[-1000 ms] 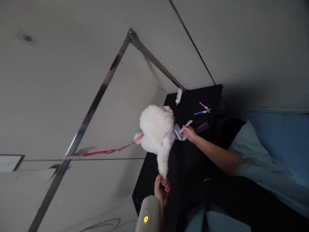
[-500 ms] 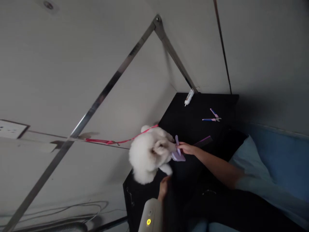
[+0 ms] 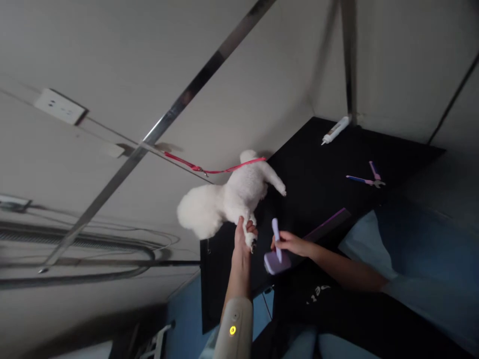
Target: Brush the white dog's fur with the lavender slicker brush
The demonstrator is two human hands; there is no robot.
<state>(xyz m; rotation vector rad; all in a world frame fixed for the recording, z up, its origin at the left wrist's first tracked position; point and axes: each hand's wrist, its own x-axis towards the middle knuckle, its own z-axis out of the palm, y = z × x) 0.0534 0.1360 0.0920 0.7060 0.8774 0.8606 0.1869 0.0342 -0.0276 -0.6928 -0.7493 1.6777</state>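
Observation:
A small white fluffy dog (image 3: pixel 224 202) stands on a black grooming table (image 3: pixel 318 174), held by a pink leash (image 3: pixel 213 170) tied to a metal grooming arm (image 3: pixel 179 107). My left hand (image 3: pixel 243 238), with a grey band and yellow light on its forearm, is closed round one of the dog's paws. My right hand (image 3: pixel 290 243) grips the handle of a lilac slicker brush (image 3: pixel 276 257), held just off the dog beside that paw.
On the table lie a purple comb (image 3: pixel 326 225), pink-and-blue nail clippers (image 3: pixel 364 178) and a white tube (image 3: pixel 336 130) by the arm's post. A wall socket (image 3: pixel 60 105) and cables (image 3: pixel 93 249) run along the wall. Blue panelling is behind my light sleeve.
The view has swung round. The dog has turned and stretched out; my left hand now holds its paw. The brush has come away from the dog's head to beside that paw.

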